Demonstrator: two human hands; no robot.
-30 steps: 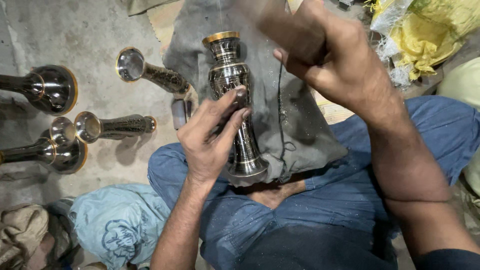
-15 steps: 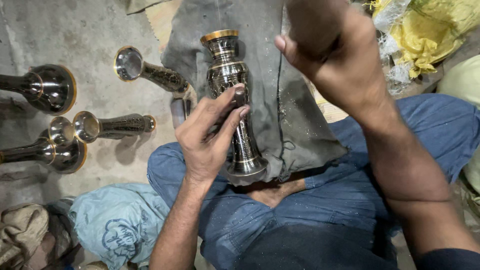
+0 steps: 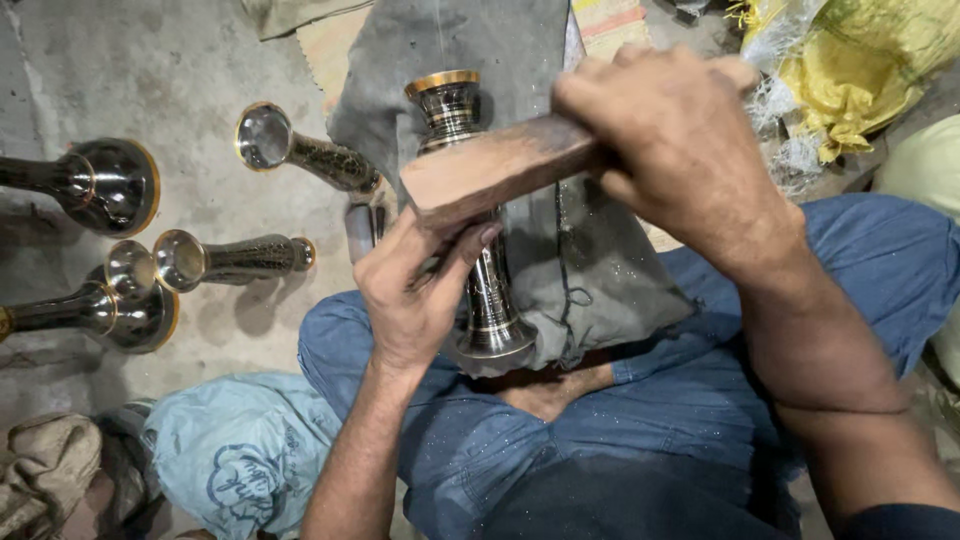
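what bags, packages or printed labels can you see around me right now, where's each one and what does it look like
Yellow woven sack: upper right, crumpled, frayed white edge.
Light blue bag: lower left beside my knee, soft, with a dark blue printed emblem.
Tan cloth bundle: bottom left corner, crumpled, no print visible.
No signs or screens.

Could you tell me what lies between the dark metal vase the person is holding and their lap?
In the head view, a grey cloth lies between them: it is draped over the blue-trousered legs, and the metal vase rests on it.

Glossy dark metal vase (image 3: 470, 200) with a brass-coloured rim, matt brown wooden block (image 3: 490, 175), rough grey cloth (image 3: 590, 260), dusty concrete floor (image 3: 150, 60).
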